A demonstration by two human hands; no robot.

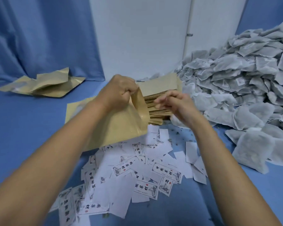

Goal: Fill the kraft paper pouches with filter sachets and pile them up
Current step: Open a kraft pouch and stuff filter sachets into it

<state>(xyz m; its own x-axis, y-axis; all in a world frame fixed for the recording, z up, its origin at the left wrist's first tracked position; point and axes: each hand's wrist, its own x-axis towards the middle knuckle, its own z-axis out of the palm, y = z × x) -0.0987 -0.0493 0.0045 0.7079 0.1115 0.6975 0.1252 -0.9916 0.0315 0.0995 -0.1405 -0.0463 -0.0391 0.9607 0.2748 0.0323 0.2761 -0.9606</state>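
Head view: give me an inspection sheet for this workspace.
Surface: blue cloth.
Job's things: open kraft pouch; flat pouch stack behind it; sachet heap at right.
Clutter: printed labels scattered in front; crumpled pouches far left.
Grips: left grip pinches the pouch mouth; right grip loosely curled, blurred, nothing seen in it.
Cables: nothing seen.
Surroundings: blue curtain, white panel.

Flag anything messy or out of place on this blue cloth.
Crumpled, creased kraft paper pouches lie at far left, apart from the neat stack of flat kraft pouches. Dark crumbs speckle the blue cloth beside the loosely scattered white printed paper labels.
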